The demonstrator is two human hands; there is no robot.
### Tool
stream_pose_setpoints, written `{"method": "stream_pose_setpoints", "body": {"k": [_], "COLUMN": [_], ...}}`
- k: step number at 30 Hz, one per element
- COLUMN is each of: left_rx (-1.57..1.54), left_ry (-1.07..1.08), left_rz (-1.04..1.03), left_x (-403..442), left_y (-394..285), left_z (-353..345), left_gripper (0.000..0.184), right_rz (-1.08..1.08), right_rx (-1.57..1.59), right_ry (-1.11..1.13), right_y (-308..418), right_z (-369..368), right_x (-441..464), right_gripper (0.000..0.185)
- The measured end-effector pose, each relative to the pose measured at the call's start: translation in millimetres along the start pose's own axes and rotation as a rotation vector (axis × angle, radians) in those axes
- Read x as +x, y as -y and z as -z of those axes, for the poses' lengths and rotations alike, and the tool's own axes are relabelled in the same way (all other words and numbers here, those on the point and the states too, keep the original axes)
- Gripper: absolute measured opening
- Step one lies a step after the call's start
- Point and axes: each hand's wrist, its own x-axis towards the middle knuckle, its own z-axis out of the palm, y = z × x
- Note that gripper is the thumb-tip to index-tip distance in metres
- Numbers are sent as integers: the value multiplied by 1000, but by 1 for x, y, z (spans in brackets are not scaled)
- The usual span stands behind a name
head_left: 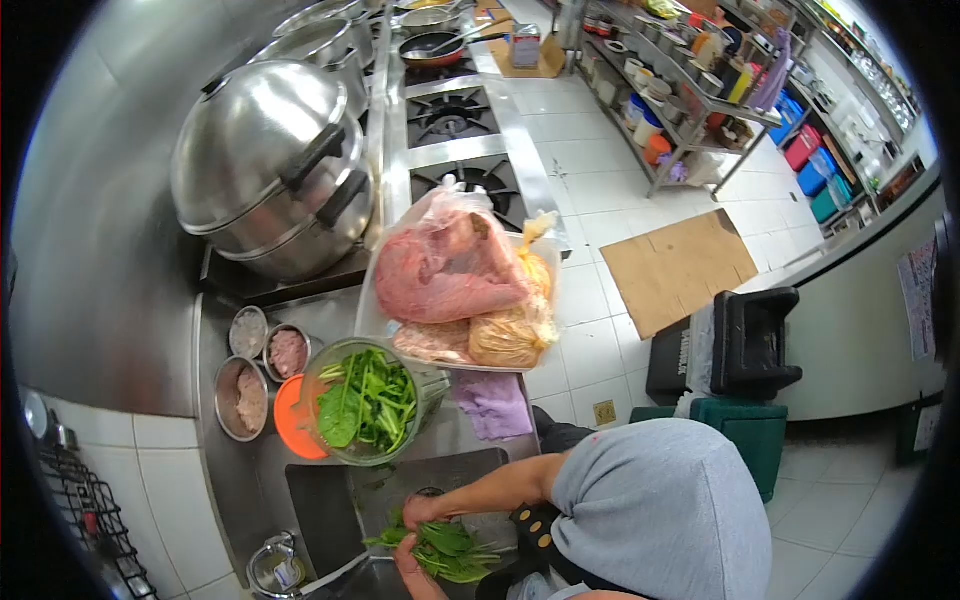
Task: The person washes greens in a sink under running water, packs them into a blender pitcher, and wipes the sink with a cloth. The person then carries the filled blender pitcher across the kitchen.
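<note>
Over the dark sink, a bunch of long-stemmed leafy greens is held between both my hands. My right hand grips it from above in the view, near one end. My left hand closes round the same bunch from below; its forearm runs out at the bottom edge. On the counter beside the sink stands a clear jug filled with cut green leaves. Partly behind the jug lies an orange disc, perhaps a lid.
Three metal bowls stand by the wall, two with pale pink contents. A white tray carries bagged meat. A purple cloth lies at the counter edge. A large steamer pot and stove burners are beyond.
</note>
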Motion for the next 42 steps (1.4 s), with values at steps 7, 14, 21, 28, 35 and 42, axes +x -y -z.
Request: {"method": "stream_pose_setpoints", "body": {"k": [7, 14, 21, 28, 35, 42], "left_rx": [-327, -314, -565, -736, -667, -645], "left_ry": [-56, -318, -423, -383, -310, -320], "left_rz": [-99, 281, 77, 40, -35, -28], "left_x": [15, 24, -9, -16, -6, 2], "left_y": [68, 130, 127, 109, 123, 122], "left_z": [12, 58, 74, 61, 54, 58], "left_gripper": [49, 73, 48, 36, 33, 46], "right_rz": [-399, -569, -345, -47, 194, -366], "right_rx": [817, -147, 122, 109, -288, -1302], "right_ry": [-536, -56, -40, -270, -664, -74], "right_y": [70, 24, 149, 358, 342, 273], "right_z": [62, 70, 95, 230, 321, 309], "right_x": [-7, -54, -54, -79, -85, -76], "right_gripper": [14, 47, 21, 32, 21, 49]}}
